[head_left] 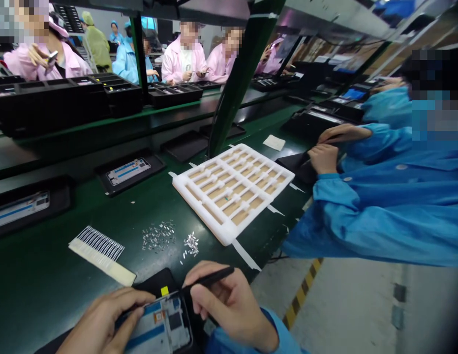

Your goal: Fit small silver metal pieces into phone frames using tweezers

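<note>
At the bottom of the head view, my left hand (108, 319) grips the side of an opened phone frame (149, 337), thumb over its edge. The frame has blue strips and a silver interior, and lies over a black tray (160, 280). A yellow tab (164, 290) shows at its upper edge. My right hand (232, 305) is closed around a slim black tweezers-like tool (217, 278), whose tip is at the frame's upper corner. Beyond my hands lie two piles of tiny silver pieces (192, 243) and a cream sheet with dark and white stripes (108, 268).
A white slotted tray (229, 238) is taped to the green bench (140, 265). To the left, black trays (155, 169) hold more phone frames (128, 170). A co-worker in a blue sleeve (335, 216) works close on the right. A slanted green post (238, 73) rises behind the white tray.
</note>
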Motion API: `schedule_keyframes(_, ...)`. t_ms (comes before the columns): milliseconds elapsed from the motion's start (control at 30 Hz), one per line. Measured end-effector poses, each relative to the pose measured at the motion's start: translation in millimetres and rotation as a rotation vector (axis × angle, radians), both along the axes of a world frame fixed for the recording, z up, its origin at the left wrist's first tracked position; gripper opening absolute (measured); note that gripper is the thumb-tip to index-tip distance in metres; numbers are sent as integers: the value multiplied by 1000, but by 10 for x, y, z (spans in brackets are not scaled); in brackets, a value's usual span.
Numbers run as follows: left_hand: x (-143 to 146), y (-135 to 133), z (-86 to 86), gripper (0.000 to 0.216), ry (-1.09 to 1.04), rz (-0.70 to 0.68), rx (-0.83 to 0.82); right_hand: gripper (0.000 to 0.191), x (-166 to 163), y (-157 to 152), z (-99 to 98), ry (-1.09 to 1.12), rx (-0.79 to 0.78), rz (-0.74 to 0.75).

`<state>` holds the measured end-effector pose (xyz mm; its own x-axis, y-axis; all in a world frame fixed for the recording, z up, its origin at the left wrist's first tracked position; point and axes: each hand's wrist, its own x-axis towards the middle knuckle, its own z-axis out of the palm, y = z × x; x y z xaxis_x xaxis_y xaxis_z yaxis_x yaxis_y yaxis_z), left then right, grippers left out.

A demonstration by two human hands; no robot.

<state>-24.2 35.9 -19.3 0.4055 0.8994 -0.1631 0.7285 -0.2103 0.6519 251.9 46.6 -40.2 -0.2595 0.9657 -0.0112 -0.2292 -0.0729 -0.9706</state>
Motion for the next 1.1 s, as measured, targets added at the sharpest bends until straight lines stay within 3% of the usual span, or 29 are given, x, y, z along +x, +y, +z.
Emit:
schedule_keyframes(133,97,42,-20,39,-61,49,-189,11,-161,-80,27,-84,144,34)
schedule_keyframes(300,110,-5,-30,45,-58,71,-288,13,-257,-76,-11,-246,160,35)
schedule_keyframes(700,164,-4,-51,45,-36,104,-343,18,-280,-77,-59,-251,67,19)
schedule_keyframes(1100,170,-51,-181,32,-57,166,-250,16,-292,-80,-24,-318,125,-24)
